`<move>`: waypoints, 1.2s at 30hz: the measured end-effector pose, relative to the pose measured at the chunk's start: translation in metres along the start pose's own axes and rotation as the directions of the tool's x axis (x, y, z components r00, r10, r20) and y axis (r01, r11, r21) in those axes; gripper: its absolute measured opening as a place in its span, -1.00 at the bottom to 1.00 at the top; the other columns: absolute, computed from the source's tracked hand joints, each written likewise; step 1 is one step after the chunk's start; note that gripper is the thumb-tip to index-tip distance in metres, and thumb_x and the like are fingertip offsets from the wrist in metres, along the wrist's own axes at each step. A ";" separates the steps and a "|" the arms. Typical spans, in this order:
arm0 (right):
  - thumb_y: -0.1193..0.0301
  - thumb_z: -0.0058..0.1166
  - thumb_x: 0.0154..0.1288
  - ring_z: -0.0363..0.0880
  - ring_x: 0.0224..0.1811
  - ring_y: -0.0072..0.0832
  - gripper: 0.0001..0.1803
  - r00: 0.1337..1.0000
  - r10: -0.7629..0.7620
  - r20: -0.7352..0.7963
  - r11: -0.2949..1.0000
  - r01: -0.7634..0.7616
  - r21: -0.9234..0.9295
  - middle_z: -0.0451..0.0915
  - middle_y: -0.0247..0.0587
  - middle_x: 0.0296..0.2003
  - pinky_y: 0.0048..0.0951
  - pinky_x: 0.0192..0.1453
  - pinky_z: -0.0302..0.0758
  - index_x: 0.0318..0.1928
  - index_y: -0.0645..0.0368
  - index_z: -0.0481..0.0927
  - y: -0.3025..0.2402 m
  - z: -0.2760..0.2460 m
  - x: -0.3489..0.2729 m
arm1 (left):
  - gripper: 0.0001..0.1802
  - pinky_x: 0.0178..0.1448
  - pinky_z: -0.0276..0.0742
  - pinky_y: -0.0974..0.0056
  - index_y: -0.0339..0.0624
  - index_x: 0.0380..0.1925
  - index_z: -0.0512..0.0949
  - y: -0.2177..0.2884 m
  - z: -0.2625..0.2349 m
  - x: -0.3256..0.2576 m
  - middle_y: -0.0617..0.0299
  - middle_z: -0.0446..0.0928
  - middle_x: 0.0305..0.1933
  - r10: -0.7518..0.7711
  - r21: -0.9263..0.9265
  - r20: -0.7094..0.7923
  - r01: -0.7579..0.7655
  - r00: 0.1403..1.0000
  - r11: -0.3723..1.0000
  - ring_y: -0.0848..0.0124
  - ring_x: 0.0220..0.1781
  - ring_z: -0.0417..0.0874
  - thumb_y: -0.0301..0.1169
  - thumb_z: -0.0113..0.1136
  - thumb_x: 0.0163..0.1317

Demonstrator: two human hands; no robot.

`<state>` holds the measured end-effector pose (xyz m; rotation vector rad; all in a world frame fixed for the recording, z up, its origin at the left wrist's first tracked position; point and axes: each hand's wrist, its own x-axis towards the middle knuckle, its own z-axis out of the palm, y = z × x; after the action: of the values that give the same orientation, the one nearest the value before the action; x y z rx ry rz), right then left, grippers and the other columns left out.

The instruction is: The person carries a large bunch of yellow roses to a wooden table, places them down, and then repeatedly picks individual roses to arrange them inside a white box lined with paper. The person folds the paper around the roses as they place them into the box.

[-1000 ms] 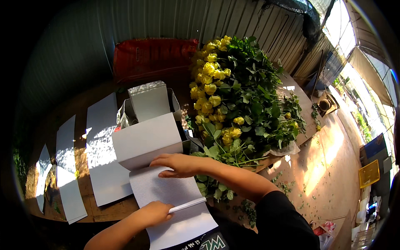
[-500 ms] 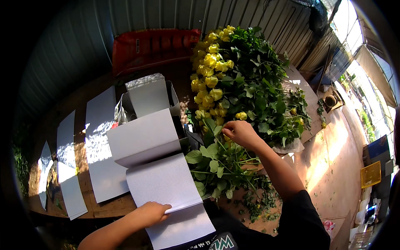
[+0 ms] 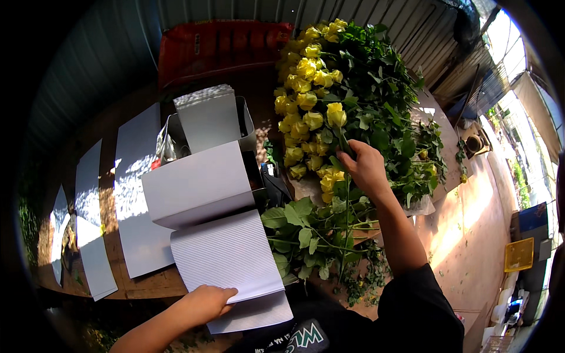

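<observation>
My right hand (image 3: 366, 167) is closed around the stem of a single yellow rose (image 3: 336, 115), whose bloom stands up above the fingers while the leafless-looking lower stem runs down toward me. Low in front of my body, my left hand (image 3: 209, 301) pinches a white corrugated sheet (image 3: 226, 253) at its folded edge; some of its fingers are hidden. Just beyond my right hand lies a big pile of yellow roses (image 3: 300, 94), blooms to the left and dark leafy stems to the right. More leafy stems (image 3: 306, 229) lie between the sheet and my right forearm.
Behind the corrugated sheet sit a bent white board (image 3: 197, 182) and a grey bin (image 3: 246, 126) holding stacked white sheets (image 3: 209, 120). Flat white boards (image 3: 138, 200) lie on the wooden table at left. A red sack (image 3: 223, 53) rests against the metal wall. A yellow crate (image 3: 519, 255) is far right.
My right hand has moved up and right, and a yellow rose now stands upright in it. My left hand stays on the corrugated sheet, whose lower flap has shifted slightly.
</observation>
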<state>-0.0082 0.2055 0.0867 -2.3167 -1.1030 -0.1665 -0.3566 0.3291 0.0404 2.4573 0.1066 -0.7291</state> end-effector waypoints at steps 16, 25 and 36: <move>0.78 0.03 -0.14 0.38 -0.43 -0.54 -0.66 0.858 -0.481 0.182 0.860 0.421 0.288 0.35 -0.35 -0.46 -0.61 -0.37 0.33 -0.29 0.19 0.53 -0.023 -0.087 -0.006 | -0.68 -0.30 0.44 0.08 -0.19 -0.16 0.38 -0.015 0.006 -0.001 -0.05 0.51 -0.46 0.024 -0.037 0.023 -0.024 0.999 0.999 0.04 -0.40 0.53 -0.26 -0.04 0.13; 0.77 0.10 -0.21 0.42 -0.41 -0.50 -0.62 0.810 -0.356 0.466 0.905 0.175 0.387 0.42 -0.35 -0.46 -0.57 -0.38 0.38 -0.33 0.09 0.60 -0.048 -0.035 -0.019 | -0.78 -0.32 0.43 0.06 -0.31 -0.38 0.38 -0.016 0.025 -0.010 -0.06 0.49 -0.52 0.112 -0.157 -0.023 -0.115 0.993 0.981 0.03 -0.43 0.53 -0.34 -0.05 0.12; 0.39 0.25 -0.20 0.41 -0.65 -0.43 -0.84 0.765 -0.503 0.402 0.834 0.552 -0.007 0.35 -0.37 -0.64 -0.46 -0.62 0.33 -0.52 0.06 0.55 -0.180 0.051 -0.110 | -0.83 -0.30 0.45 0.10 -0.39 -0.44 0.42 -0.016 0.044 -0.025 -0.10 0.49 -0.52 0.137 -0.268 -0.121 -0.165 0.983 0.949 0.04 -0.38 0.54 -0.48 -0.05 -0.01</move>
<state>-0.2204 0.2489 0.0851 -2.1268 -1.9974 0.0179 -0.4022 0.3208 0.0155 2.2049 0.0531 -0.4868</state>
